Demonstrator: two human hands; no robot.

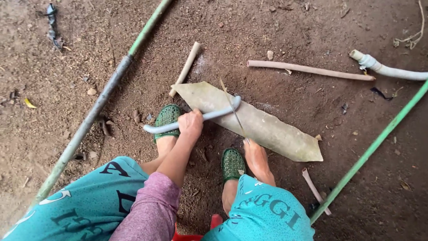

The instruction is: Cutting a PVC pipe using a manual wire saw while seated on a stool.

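Observation:
My left hand [191,124], on an arm in a purple sleeve, is closed around a bent grey-white pipe [214,115]. The pipe lies across a flat, tan, pointed slab [276,131] on the dirt ground. My right hand [257,158] is beside my right knee and grips the lower end of a thin blade [234,111]. The blade runs up and away from me and crosses the pipe near its right end, over the slab. My feet are in green sandals [168,117] [233,164], and the left foot is under the pipe's left end.
A long green-grey pole [89,118] runs diagonally at left, another green pole [370,149] at right. Brown cut sticks [312,70] [185,68] lie beyond the slab and a short one [314,187] by my right leg. A white pipe [392,71] lies at top right.

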